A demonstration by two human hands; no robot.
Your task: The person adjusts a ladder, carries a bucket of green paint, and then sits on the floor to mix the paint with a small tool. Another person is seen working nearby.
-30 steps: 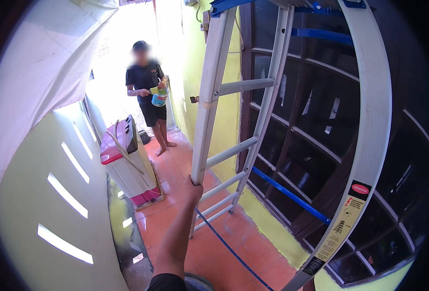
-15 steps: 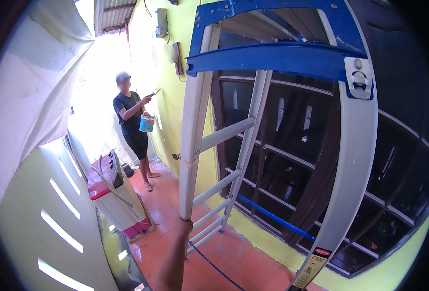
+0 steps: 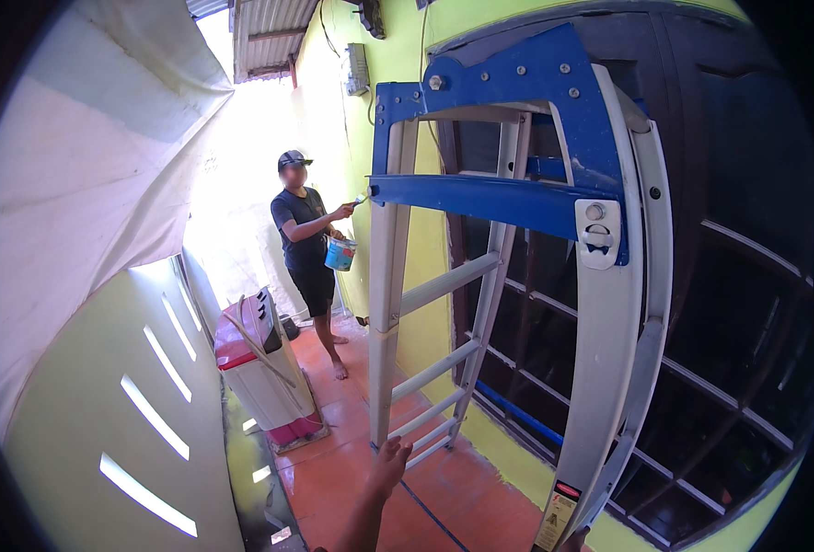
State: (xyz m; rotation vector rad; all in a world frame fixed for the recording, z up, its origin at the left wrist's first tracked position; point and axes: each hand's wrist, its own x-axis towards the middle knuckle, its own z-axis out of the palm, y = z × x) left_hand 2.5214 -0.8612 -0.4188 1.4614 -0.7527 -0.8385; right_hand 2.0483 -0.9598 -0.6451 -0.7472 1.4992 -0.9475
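Observation:
A tall stepladder with pale metal rails and a blue top stands upright right in front of me. My left hand grips the lower visible part of its left rail, fingers curled at the rail. Only a small part of my right hand shows at the bottom edge, against the lower end of the right rail; its fingers are mostly hidden. Rungs run between the rails on the far side. A dark blue cord or strap stretches low over the floor beside my left forearm.
A barefoot person by the yellow-green wall holds a brush and a blue paint can. A pink and white washing machine stands left on the red tiles. Dark framed windows line the right; a pale sheet hangs left.
The ladder's top sits lower in view and is turned, showing more of its right side. My left hand has shifted right and its fingers look looser. The person's brush arm has lowered.

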